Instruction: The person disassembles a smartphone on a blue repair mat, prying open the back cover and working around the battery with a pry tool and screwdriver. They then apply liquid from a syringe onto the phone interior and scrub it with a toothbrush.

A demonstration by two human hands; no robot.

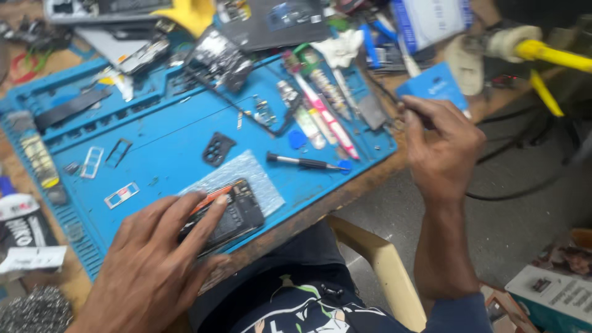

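Left hand [151, 265] flat, open on opened phone [227, 214]; right hand [439, 145] pinched shut near screwdriver [303, 163], tweezers [327, 117].

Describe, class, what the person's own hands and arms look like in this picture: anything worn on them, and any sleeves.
Both hands are bare: no gloves, rings or watch show on the left hand or the right hand. The right forearm is bare down to a dark blue sleeve, seen near the elbow at the bottom edge. The left arm is cut off by the frame at the wrist, so its sleeve cannot be seen.
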